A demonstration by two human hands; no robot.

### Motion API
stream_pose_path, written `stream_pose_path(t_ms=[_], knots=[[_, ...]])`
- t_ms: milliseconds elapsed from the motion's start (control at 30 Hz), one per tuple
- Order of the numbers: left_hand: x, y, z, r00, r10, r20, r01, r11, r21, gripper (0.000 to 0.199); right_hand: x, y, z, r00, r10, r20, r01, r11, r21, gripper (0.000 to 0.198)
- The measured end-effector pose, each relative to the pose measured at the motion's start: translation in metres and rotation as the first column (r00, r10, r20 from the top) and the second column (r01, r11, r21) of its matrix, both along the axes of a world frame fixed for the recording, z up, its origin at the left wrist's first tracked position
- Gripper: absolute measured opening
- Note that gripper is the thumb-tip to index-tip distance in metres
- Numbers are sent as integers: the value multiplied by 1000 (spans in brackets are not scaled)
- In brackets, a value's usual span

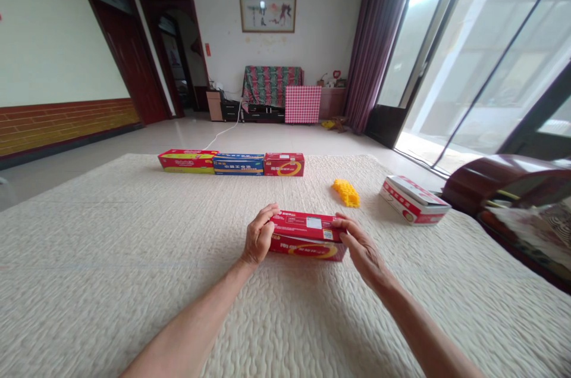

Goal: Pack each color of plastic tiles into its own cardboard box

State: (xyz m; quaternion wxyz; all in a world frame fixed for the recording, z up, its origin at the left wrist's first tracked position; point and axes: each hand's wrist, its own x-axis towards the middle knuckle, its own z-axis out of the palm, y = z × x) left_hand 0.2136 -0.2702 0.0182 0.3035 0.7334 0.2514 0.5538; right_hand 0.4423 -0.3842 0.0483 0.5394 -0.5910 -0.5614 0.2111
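A red cardboard box with a yellow ring printed on its front is between my two hands, low on the cream quilted cover. Its lid lies over the top, with a thin gap along the front edge. My left hand grips the left end, fingers over the top corner. At the right end, my right hand holds the box with its fingers on the lid. Beyond the box lies a yellow bumpy plastic piece, touched by neither hand.
A red-and-yellow box, a blue box and another red box form a row near the far edge of the quilted cover. To the right lie a white-and-red box and a dark wooden curved frame.
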Motion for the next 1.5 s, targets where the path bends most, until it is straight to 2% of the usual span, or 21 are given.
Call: stream_pose_path(t_ms=[133, 200, 267, 333, 500, 667, 933, 1033, 1167, 1267, 1367, 1433, 1500], knots=[[0, 1, -1, 1000, 13, -2, -13, 1000, 7, 35, -1, 3, -3, 968, -92, 234, 66, 991, 117, 29], [0, 0, -1, 1000, 19, -6, -19, 1000, 13, 35, -3, 2, 0, 901, -139, 412, 59, 978, 202, 29], [0, 0, 0, 1000, 21, -8, -21, 1000, 21, 35, -6, -1, 5, 807, -149, 571, -1, 967, 254, 28], [0, 0, 0, 1000, 18, -9, -18, 999, 27, 35, -8, -2, 9, 744, -131, 655, -64, 962, 266, 27], [0, -1, 1, 1000, 22, -11, -21, 999, 35, 35, -11, -5, 10, 792, -26, 611, -132, 968, 213, 21], [0, -2, 3, 999, 27, -21, -26, 999, 25, 34, -13, -7, 11, 808, 3, 590, -123, 979, 163, 14], [2, -4, 3, 999, 29, -26, -29, 1000, 5, 35, -8, -4, 15, 735, 35, 677, -89, 995, 46, 23], [1, -3, 5, 998, 41, -50, -41, 999, -4, 36, -8, 0, 29, 702, 94, 706, -88, 995, -46, 20], [-3, 3, 10, 989, 1, -146, 5, 999, 46, 34, -14, 9, 51, 646, 222, 731, -133, 975, -180, 16], [-2, 12, 18, 981, -30, -191, 48, 995, 90, 33, -14, 19, 60, 626, 274, 730, -151, 961, -232, 16], [9, 30, 30, 980, -59, -191, 77, 993, 88, 34, -1, 35, 70, 648, 309, 696, -176, 950, -257, 18], [24, 50, 36, 990, -45, -133, 48, 999, 18, 35, 16, 52, 82, 653, 305, 693, -182, 952, -248, 18], [41, 77, 38, 999, 20, -32, -23, 996, -89, 37, 39, 76, 96, 650, 259, 714, -170, 966, -195, 17]])
